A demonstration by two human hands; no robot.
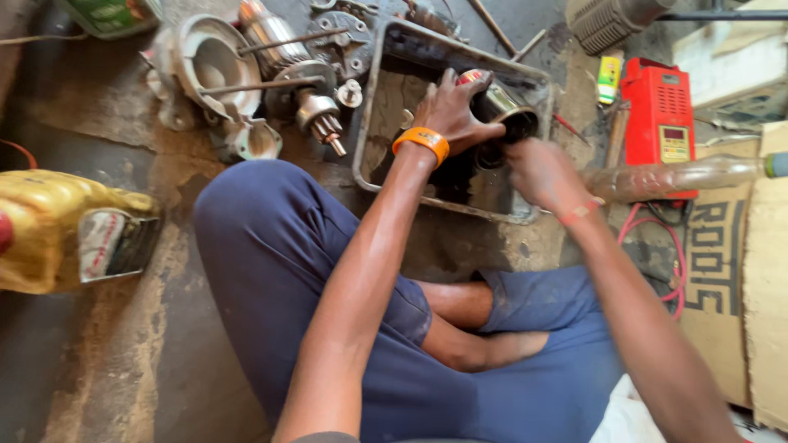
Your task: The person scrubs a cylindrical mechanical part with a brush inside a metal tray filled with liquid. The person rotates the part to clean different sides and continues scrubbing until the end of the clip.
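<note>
My left hand (454, 111), with an orange band on its wrist, grips a dark metal cylinder housing (507, 111) with a red end, held over a greasy metal tray (371, 107). My right hand (543, 174) is at the open end of the cylinder, blurred; I cannot tell whether it holds anything. A red thread circles that wrist. My legs in blue trousers are folded below the tray on the oily floor.
Left of the tray lie a round aluminium housing (209, 66) and a motor armature with shaft (316, 102). A yellow jug (66, 230) sits at far left. A red meter box (661, 115), plastic bottle (681, 176) and cardboard (739, 271) are at right.
</note>
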